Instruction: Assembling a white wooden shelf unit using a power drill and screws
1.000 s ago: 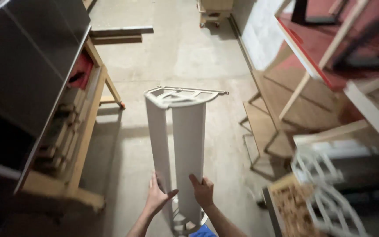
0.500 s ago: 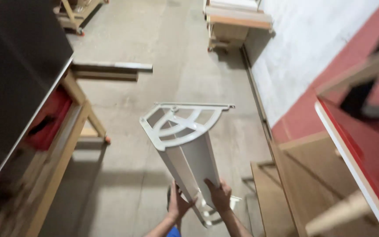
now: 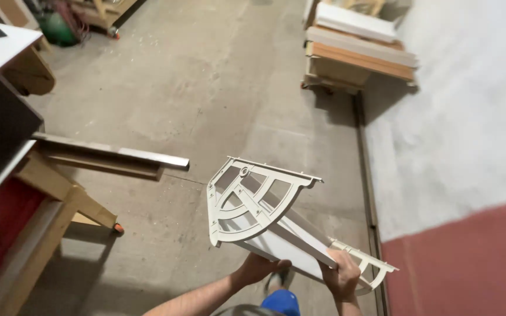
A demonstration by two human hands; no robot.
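From the head view, both hands carry a white quarter-round corner shelf unit [image 3: 265, 219], tilted over the concrete floor [image 3: 206, 88] near the bottom centre. The left hand [image 3: 260, 269] closes its grip under the unit's lower edge; the right hand [image 3: 341, 275] clamps its near end. A wooden trestle [image 3: 68, 196] stands left, stacked boards [image 3: 361, 50] far right.
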